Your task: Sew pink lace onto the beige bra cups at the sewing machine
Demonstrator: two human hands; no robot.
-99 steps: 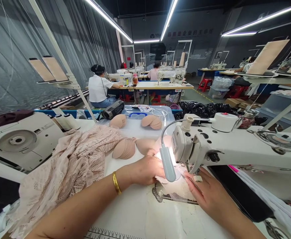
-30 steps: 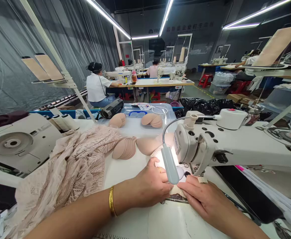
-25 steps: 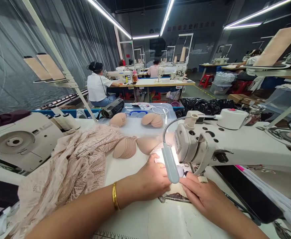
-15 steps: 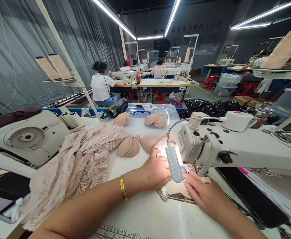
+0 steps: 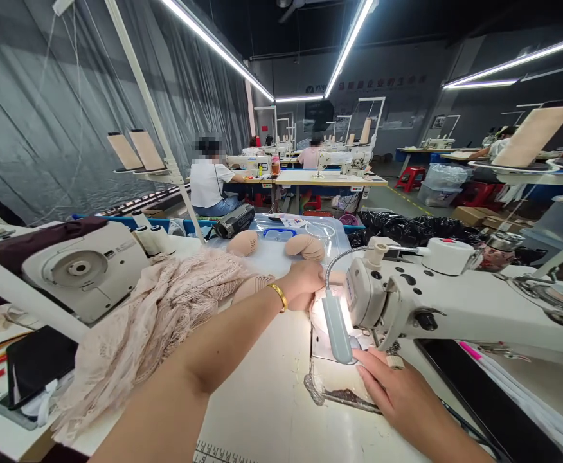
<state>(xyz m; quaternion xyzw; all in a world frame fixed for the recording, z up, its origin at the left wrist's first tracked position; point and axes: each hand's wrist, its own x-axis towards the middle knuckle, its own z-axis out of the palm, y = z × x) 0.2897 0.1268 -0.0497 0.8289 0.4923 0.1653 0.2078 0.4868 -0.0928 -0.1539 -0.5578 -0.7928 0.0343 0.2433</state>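
Observation:
My left hand (image 5: 305, 278), a gold bracelet at its wrist, reaches to the back beside the sewing machine (image 5: 436, 299). Its fingers are curled down over a beige cup-shaped piece (image 5: 301, 301); what they grip is hidden. Pale fabric (image 5: 321, 315) lies lit beneath the machine head, near that hand. My right hand (image 5: 390, 382) rests low at the metal needle plate (image 5: 322, 350), fingers stretched out and thumb apart. A grey lamp (image 5: 337, 328) on a bendy neck covers its fingertips and part of the sewing spot.
Beige lace fabric (image 5: 160, 315) is heaped on the left. Stacked beige pads (image 5: 305, 247) sit on a clear plastic box lid (image 5: 267, 247) behind. A second machine head (image 5: 86, 267) stands far left, and a black tray (image 5: 484, 399) lies right. Co-workers (image 5: 209, 183) sit farther back.
My left hand has moved from the needle area back and away, its arm now stretched out. My right hand has stayed nearly in place. The view has tilted up and turned left slightly.

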